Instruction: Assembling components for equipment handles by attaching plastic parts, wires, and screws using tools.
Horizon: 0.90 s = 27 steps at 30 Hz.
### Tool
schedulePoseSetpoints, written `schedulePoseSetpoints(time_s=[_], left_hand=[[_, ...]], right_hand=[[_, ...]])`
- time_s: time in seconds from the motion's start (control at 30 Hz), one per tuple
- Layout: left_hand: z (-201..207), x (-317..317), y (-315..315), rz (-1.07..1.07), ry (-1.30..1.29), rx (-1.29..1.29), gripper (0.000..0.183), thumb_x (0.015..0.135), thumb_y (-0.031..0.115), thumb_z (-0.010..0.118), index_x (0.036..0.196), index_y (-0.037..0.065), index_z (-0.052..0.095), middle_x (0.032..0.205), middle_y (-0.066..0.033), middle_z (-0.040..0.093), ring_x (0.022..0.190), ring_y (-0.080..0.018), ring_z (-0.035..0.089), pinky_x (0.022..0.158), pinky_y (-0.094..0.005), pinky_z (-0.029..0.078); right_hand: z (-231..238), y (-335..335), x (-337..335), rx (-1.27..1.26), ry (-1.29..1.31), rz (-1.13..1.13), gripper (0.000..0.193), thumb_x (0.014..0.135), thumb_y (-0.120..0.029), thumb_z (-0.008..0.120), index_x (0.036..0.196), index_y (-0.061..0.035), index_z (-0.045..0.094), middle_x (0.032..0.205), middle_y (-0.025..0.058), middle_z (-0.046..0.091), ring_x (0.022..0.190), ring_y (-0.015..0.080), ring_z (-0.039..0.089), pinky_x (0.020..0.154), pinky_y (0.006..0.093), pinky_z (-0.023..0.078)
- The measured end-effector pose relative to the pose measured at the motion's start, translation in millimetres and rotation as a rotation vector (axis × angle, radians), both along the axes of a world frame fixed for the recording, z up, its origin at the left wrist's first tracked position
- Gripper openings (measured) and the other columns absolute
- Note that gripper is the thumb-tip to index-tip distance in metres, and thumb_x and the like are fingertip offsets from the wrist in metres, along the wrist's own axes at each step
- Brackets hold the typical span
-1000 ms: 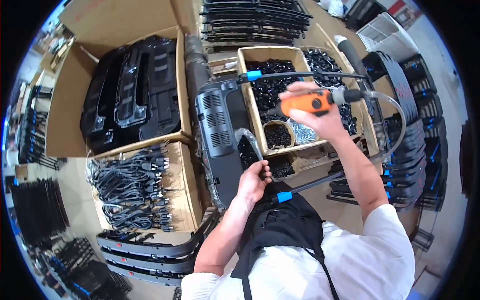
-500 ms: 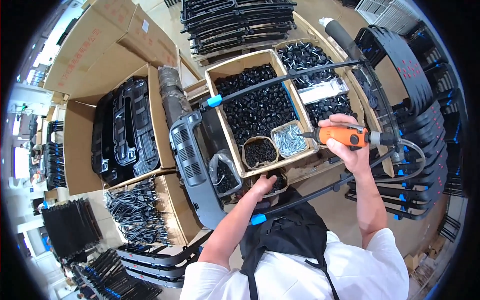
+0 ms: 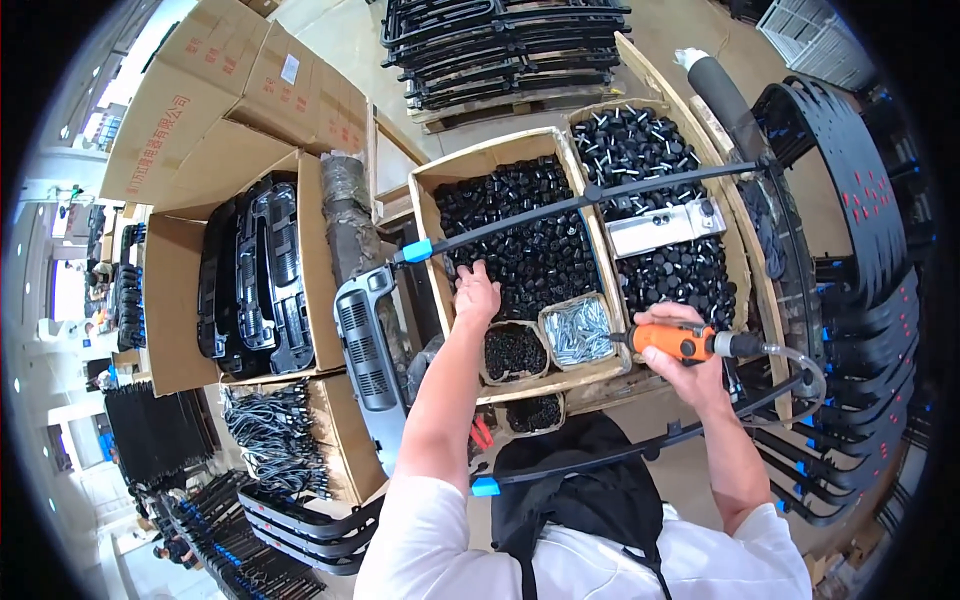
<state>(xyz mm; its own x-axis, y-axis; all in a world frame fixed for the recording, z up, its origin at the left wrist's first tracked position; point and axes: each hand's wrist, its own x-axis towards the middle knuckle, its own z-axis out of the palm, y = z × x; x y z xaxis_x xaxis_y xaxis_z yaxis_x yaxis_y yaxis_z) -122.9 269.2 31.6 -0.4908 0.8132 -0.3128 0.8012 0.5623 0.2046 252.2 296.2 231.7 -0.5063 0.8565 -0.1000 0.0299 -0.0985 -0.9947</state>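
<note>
My left hand [image 3: 478,296] reaches over the left edge of a large wooden bin [image 3: 420,215] full of small black caps [image 3: 515,235]. Its fingers are slightly apart, with the tips at the caps, and nothing shows in them. My right hand [image 3: 690,370] is wrapped round an orange air screwdriver [image 3: 672,343], whose tip points left beside a small box of silver screws [image 3: 577,333]. A tub of tiny black parts [image 3: 514,353] sits beside the screws. Across the bins lies a black tubular frame [image 3: 540,222] with blue tape [image 3: 416,251] and a grey vented panel [image 3: 363,345] at its left.
An adjoining bin holds black knobs with metal studs [image 3: 640,150] and a pale metal block [image 3: 665,230]. At left stand a carton of black plastic panels [image 3: 255,270] and bundled cables [image 3: 270,430]. Curved black frames [image 3: 850,200] are stacked right. An air hose [image 3: 815,380] trails from the screwdriver.
My left hand has moved up and left, from the small tub below the bin to the black caps. The screwdriver has shifted slightly lower in view, still in my right hand.
</note>
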Motion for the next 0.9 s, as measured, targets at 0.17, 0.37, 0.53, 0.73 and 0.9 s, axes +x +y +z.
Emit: schedulePoseSetpoints(time_s=[0.17, 0.37, 0.53, 0.73, 0.9], left_hand=[[-48, 0, 2, -0.088, 0.119, -0.083, 0.032, 0.1, 0.009, 0.06, 0.13, 0.004, 0.049, 0.13, -0.0264, 0.056, 0.109, -0.0403, 0.072, 0.085, -0.048, 0.065], [-41, 11, -4, -0.167, 0.089, -0.032, 0.027, 0.101, 0.008, 0.06, 0.125, 0.005, 0.049, 0.132, -0.0263, 0.057, 0.106, -0.0378, 0.073, 0.083, -0.046, 0.065], [-37, 3, -2, -0.167, -0.033, -0.083, 0.021, 0.102, 0.006, 0.05, 0.121, 0.003, 0.059, 0.125, -0.0248, 0.063, 0.115, -0.0422, 0.068, 0.096, -0.0502, 0.059], [-26, -1, -12, -0.025, -0.109, 0.078, 0.022, 0.1, 0.006, 0.056, 0.121, 0.004, 0.058, 0.125, -0.0259, 0.063, 0.114, -0.0431, 0.068, 0.094, -0.0518, 0.059], [1, 6, -16, 0.645, -0.894, 0.378, 0.036, 0.099, 0.01, 0.069, 0.133, 0.004, 0.057, 0.106, -0.0117, 0.07, 0.09, -0.0214, 0.071, 0.073, -0.0334, 0.058]], right_hand=[[-11, 15, -7, -0.079, -0.03, -0.033, 0.054, 0.089, -0.005, 0.08, 0.138, -0.0025, 0.058, 0.128, 0.0153, 0.071, 0.121, 0.0227, 0.067, 0.106, 0.0391, 0.055], [-45, 35, -46, -0.108, 0.018, -0.009, 0.055, 0.088, -0.003, 0.079, 0.139, -0.0024, 0.057, 0.128, 0.0144, 0.071, 0.122, 0.0216, 0.067, 0.109, 0.0391, 0.053], [-71, 52, -114, -0.229, 0.076, -0.015, 0.053, 0.088, -0.002, 0.08, 0.137, -0.0025, 0.061, 0.128, 0.0133, 0.071, 0.118, 0.0192, 0.067, 0.106, 0.0341, 0.054], [-158, 74, -178, -0.124, -0.089, -0.065, 0.051, 0.088, -0.008, 0.084, 0.134, -0.0037, 0.063, 0.118, 0.007, 0.071, 0.105, 0.0149, 0.067, 0.099, 0.0305, 0.053], [-219, 95, -187, -0.124, -0.413, -0.01, 0.044, 0.089, -0.024, 0.082, 0.124, -0.0031, 0.065, 0.105, 0.0071, 0.073, 0.098, 0.0198, 0.069, 0.093, 0.0358, 0.053]])
